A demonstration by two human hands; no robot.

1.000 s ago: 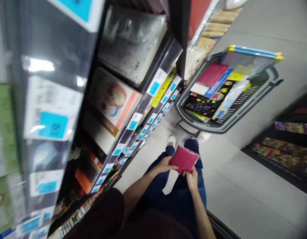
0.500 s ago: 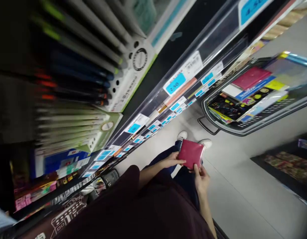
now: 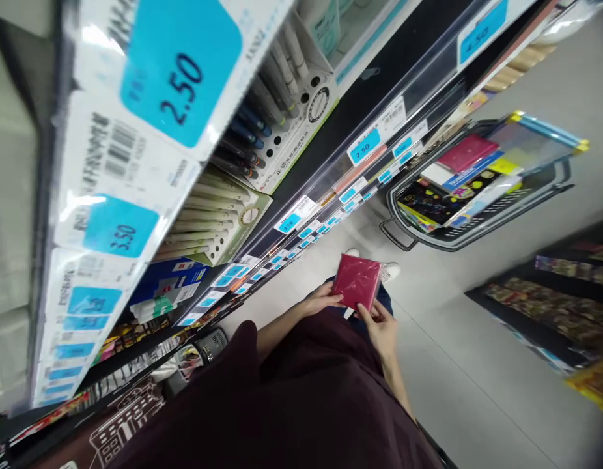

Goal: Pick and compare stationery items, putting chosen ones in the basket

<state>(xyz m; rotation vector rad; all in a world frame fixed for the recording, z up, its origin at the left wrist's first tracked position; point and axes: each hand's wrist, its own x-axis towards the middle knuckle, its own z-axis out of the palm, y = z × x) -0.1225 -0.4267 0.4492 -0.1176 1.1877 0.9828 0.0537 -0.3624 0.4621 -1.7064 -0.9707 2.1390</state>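
Between my hands is a dark red notebook-like item (image 3: 356,281) in shiny clear wrap, held flat in front of my body above my shoes. My left hand (image 3: 322,299) grips its left lower edge, thumb on top and the other fingers partly underneath. At the lower right corner, my right hand (image 3: 379,324) pinches it with the thumb on the cover. A similar red item (image 3: 468,154) lies in the shopping basket (image 3: 455,246), on top of a blue-edged notebook and other packs.
Shelves with price labels (image 3: 364,150) run along my left, stocked with boxes of pens (image 3: 301,124). The grey basket stands on the floor ahead to the right, a clear case with yellow corners (image 3: 540,146) sticking out. A low shelf (image 3: 531,293) is at right.
My view has shifted, bringing a near shelf edge with large labels in at left. Both hands keep hold of the red item, which sits slightly further left and up in view.
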